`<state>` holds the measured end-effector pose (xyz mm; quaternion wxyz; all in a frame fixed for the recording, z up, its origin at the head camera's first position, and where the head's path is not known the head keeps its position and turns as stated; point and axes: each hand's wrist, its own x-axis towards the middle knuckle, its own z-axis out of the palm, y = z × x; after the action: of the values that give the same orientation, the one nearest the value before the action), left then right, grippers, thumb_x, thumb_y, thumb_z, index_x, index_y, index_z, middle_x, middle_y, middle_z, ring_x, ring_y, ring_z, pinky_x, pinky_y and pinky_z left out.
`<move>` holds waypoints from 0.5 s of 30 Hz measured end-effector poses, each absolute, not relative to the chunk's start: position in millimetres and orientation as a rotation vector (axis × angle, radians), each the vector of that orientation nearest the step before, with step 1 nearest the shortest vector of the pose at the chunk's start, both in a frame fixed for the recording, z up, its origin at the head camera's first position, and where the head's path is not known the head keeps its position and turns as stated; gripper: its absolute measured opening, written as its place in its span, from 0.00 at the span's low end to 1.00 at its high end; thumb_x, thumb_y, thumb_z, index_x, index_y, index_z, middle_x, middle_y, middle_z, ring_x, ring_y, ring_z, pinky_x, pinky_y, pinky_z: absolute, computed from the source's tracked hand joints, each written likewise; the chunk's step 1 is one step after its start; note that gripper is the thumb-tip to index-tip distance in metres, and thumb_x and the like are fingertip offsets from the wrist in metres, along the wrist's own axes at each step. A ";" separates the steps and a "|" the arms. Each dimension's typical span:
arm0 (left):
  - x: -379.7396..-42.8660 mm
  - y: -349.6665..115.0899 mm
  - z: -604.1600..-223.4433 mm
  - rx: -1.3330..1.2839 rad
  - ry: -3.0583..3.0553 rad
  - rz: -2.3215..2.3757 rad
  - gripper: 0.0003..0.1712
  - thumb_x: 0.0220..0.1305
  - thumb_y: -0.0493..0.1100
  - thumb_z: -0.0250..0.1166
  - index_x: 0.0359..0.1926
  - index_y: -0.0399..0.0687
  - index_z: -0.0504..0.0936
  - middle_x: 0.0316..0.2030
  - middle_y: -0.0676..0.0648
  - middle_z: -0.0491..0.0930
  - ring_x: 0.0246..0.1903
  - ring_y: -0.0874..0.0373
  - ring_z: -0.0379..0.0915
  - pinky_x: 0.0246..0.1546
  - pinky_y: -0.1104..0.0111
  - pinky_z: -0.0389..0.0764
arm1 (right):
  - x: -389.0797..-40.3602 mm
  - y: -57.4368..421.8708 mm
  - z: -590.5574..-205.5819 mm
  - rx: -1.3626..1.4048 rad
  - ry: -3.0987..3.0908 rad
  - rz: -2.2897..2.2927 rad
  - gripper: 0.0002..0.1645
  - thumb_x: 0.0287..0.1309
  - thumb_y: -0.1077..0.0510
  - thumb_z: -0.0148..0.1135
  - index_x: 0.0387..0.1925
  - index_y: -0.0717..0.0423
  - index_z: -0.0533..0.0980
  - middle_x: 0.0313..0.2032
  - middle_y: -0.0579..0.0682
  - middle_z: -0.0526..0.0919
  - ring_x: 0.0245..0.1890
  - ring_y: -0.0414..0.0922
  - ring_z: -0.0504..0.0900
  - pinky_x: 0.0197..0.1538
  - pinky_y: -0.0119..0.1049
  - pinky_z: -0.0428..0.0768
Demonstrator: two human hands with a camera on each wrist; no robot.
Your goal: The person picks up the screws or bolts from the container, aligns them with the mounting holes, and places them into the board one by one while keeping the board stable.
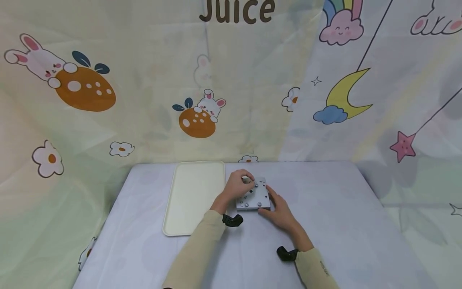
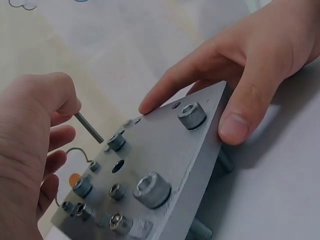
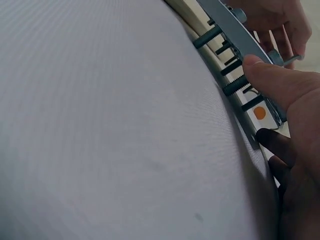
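Observation:
A silver-grey metal plate [image 1: 257, 196] sits just right of the table's middle. Several socket-head bolts of different sizes, such as a large bolt [image 2: 152, 190], stand in its top, and their threaded shanks [image 3: 235, 85] poke out below. My right hand [image 1: 279, 210] grips the plate, its thumb [image 2: 235, 127] on the near side and its fingers along another edge. Over the plate's far left part, my left hand [image 1: 236, 185] pinches a slim metal rod [image 2: 90, 128]. The rod slants down toward the plate's far edge, with its upper end hidden by the fingers.
A cream tray [image 1: 196, 192] lies left of the plate, partly behind the left forearm. The white-clothed table [image 1: 325, 224] reaches back to a hanging cartoon-printed cloth [image 1: 151, 80]. Each wrist carries a small black camera [image 1: 232, 220].

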<state>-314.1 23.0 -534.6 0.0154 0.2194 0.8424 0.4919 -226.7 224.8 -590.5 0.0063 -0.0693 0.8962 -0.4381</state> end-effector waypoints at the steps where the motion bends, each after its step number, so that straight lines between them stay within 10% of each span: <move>1: -314.0 24.3 -533.1 0.675 2.625 1.536 0.02 0.59 0.44 0.67 0.34 0.55 0.85 0.43 0.57 0.80 0.44 0.61 0.73 0.48 0.64 0.75 | -226.4 224.6 -590.3 -0.219 2.803 -1.375 0.60 0.49 0.33 0.69 0.76 0.44 0.50 0.70 0.54 0.61 0.71 0.54 0.56 0.69 0.56 0.53; 15: -327.7 43.1 -535.3 0.601 2.605 1.483 0.02 0.61 0.48 0.66 0.35 0.61 0.85 0.46 0.60 0.79 0.53 0.60 0.72 0.51 0.64 0.75 | -227.0 225.1 -591.1 -0.235 2.814 -1.387 0.60 0.50 0.36 0.71 0.76 0.47 0.50 0.67 0.54 0.67 0.69 0.54 0.59 0.68 0.56 0.55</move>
<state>-327.7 43.1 -535.3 0.0421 0.1963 0.8513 0.4847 -227.0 225.1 -591.1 -0.0022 -0.0748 0.8945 -0.4408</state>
